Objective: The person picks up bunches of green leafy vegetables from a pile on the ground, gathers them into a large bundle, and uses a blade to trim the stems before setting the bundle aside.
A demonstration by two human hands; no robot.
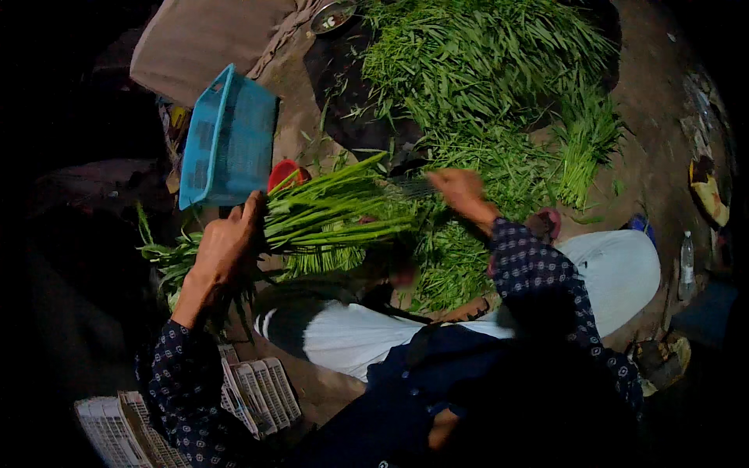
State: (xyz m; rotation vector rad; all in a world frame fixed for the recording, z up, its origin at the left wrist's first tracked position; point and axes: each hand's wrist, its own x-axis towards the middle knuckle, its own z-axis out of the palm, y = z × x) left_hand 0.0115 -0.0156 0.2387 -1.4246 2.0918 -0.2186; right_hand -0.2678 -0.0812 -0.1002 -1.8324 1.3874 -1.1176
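My left hand point(225, 237) grips a thick bunch of long green leafy stalks point(333, 216) around its middle. The cut-looking stem ends point right, and the leaves point(181, 257) hang out to the left below my wrist. My right hand point(462, 192) is apart from the bunch, just right of the stem tips, with its fingers curled. A dark, flat, streaked object point(414, 186) reaches left from those fingers; motion blur hides what it is. Beneath both hands lie loose greens point(456, 257), and another bundle of stalks point(327, 257) lies under the held bunch.
A large heap of greens point(491, 64) spreads ahead on a dark sheet, with a tied-looking bundle point(579, 158) to its right. At left stand a blue plastic basket point(246, 140) and a red container point(284, 174). White crates point(263, 392) sit lower left; a plastic bottle point(687, 266) is at right.
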